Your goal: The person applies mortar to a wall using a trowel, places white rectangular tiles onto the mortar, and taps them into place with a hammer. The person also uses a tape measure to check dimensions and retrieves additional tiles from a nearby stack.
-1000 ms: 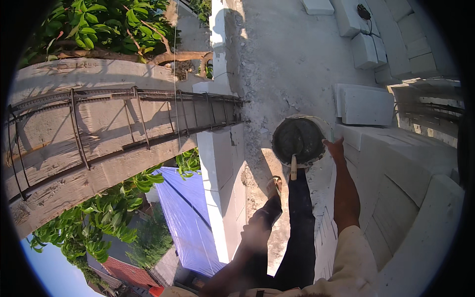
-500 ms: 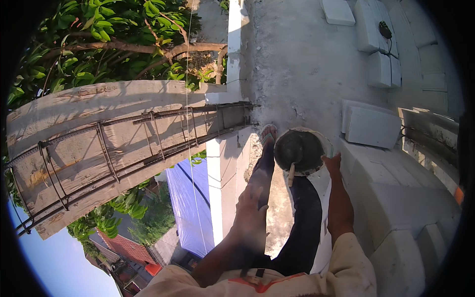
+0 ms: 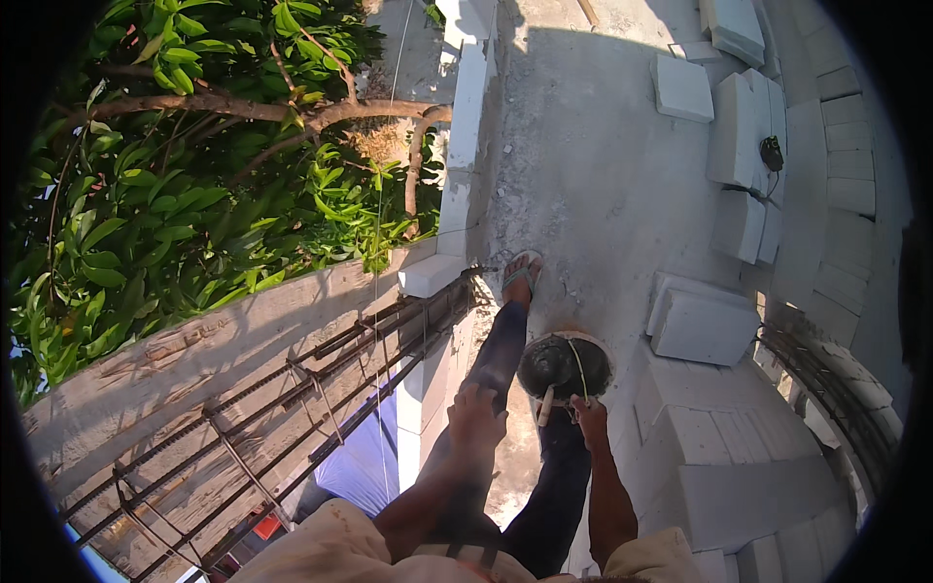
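Observation:
A round bucket (image 3: pixel 606 366) holds wet grey mortar (image 3: pixel 552 363). From it sticks the pale handle of a tool (image 3: pixel 546 404), whose other end is hidden in the mortar. The bucket's thin bail handle (image 3: pixel 581 369) stands up across the opening, and my right hand (image 3: pixel 589 422) is closed around its near end. My left hand (image 3: pixel 474 420) lies on my left knee with its fingers stretched over the dark trousers, holding nothing. In front of that leg, my sandalled left foot (image 3: pixel 522 275) is planted on the concrete, just beyond the bucket.
On the right stand stacked white blocks (image 3: pixel 708 325), and a dark cord-like item (image 3: pixel 771 154) lies on those farther off. A low block wall (image 3: pixel 466 107) runs along the left. Beyond it extend a rebar cage (image 3: pixel 292 389), a taut string (image 3: pixel 379 291) and a leafy tree (image 3: pixel 146 194).
My right hand has gone from the bucket's right rim to its bail handle, now raised across the opening. The view has shifted, and my left foot is farther ahead of the bucket.

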Demonstrator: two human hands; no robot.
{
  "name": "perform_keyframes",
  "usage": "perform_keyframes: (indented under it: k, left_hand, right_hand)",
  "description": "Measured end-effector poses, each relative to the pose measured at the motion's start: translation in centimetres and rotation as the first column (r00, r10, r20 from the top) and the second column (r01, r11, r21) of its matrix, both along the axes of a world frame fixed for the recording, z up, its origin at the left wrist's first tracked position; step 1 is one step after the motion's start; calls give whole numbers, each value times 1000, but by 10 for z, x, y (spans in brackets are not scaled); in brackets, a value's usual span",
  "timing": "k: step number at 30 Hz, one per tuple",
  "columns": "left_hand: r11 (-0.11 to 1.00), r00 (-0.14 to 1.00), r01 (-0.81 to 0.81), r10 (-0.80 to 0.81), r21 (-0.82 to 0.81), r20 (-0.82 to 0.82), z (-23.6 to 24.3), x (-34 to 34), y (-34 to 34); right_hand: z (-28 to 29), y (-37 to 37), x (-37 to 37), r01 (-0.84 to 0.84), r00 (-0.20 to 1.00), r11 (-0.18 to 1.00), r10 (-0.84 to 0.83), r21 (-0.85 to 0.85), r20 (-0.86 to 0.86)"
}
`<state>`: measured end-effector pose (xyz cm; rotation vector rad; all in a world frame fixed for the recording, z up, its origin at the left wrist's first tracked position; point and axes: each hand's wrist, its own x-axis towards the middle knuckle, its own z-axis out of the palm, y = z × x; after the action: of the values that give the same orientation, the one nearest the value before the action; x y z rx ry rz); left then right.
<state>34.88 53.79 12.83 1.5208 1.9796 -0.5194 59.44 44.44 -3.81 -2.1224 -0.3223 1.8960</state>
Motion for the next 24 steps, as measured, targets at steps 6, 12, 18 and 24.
perform_keyframes:
  k: [6,12,18,24]
  left_hand:
    - [999,997,-34,34,-10,66,-8,-12,54]
    - [997,997,-26,21,77,73,-8,-4,104]
    - [993,988,-110,113,-39,103,-11,4,138]
    - [972,968,-228,233,-64,90,-2,31,162]
  right_hand:
    - [28,85,-13,-183,954,982,165,54,249]
    - [113,207,30,-462,837,887,434,7,334]
    - [125,332,44,-571,764,804,446,166,467]
    - [50,425,77,-645,709,739,482,196,515]
